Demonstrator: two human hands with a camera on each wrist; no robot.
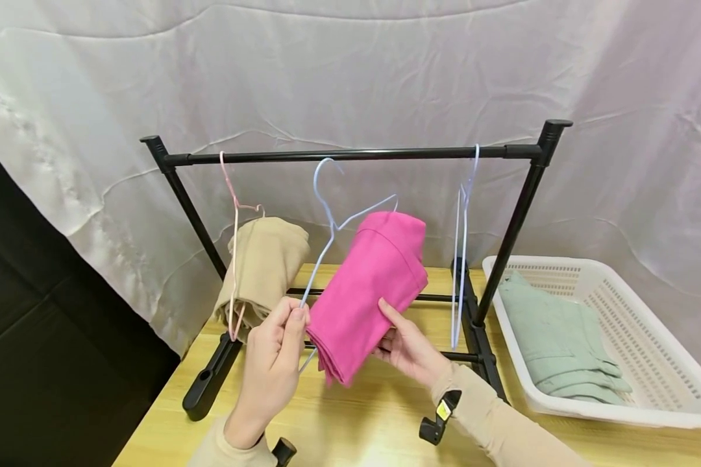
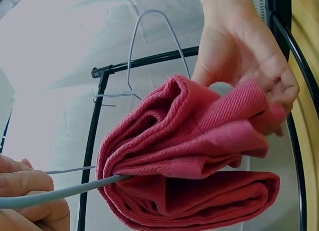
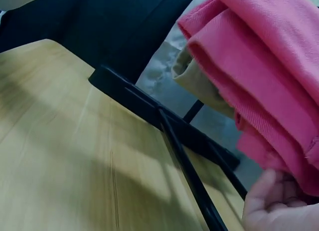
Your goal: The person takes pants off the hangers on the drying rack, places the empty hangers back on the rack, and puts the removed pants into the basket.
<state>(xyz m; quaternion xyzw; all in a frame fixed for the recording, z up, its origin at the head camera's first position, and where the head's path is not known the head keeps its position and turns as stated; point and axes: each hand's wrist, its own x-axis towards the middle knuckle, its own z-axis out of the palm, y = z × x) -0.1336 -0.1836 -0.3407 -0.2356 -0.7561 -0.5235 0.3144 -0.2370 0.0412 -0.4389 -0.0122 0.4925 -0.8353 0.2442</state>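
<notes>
From my remote seat I see the bench [image 1: 339, 425] first, with the rack [image 1: 511, 233] standing on it. Just beside the rack's right side sits a white basket [image 1: 648, 337].

The pink cloth [image 1: 374, 285] is the piece in hand, in front of the rack's middle and folded over a hanger's bar. In the basket to the rack's right lies the green cloth [image 1: 561, 337], folded and off any hanger, so I count it as left to do. The tan cloth [image 1: 269, 259], near the rack's left end, I judge finished: its pink hanger [image 1: 235, 240] is hooked on the rail [image 1: 385, 154].

The held blue hanger [image 1: 332, 226] seems to have its hook in front of the rack's rail rather than over it, so I judge hanging up outstanding there. A bare hanger [image 1: 464, 246] near the rack's right end leaves, by my count, one hanger unused.

Before the rack, my left hand [image 1: 271, 363] has its fingers clenched round the held blue hanger; my right hand [image 1: 411, 350] pinches the pink cloth between thumb and fingers.
</notes>
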